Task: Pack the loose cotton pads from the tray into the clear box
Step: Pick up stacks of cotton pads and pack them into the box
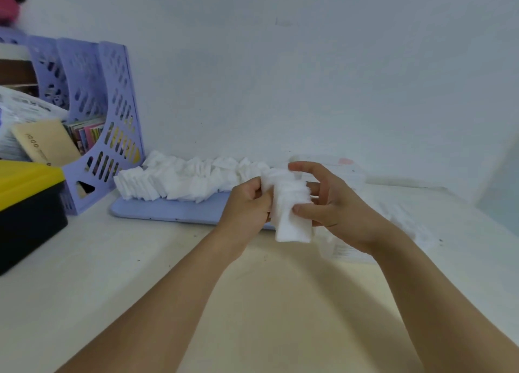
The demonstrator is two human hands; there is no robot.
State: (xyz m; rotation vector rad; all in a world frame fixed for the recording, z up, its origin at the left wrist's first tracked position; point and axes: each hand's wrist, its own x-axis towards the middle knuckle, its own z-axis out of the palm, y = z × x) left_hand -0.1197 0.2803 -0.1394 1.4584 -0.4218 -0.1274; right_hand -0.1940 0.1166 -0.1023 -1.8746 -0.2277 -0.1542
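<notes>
Now both hands, left (247,204) and right (328,201), pinch a stack of pads (292,209) above the tray's (168,211) right end, near the desk's back edge. Squaring the edges and squeezing evenly should keep them together; I cannot make out the clear box.

Soft, fluffy white cotton pads (193,180) lie on a smooth lilac plastic tray (168,212). The pale worktop (112,274) looks matt. At its left edge stand a perforated lilac plastic rack (112,120) and a glossy yellow-lidded black box (28,204).
</notes>
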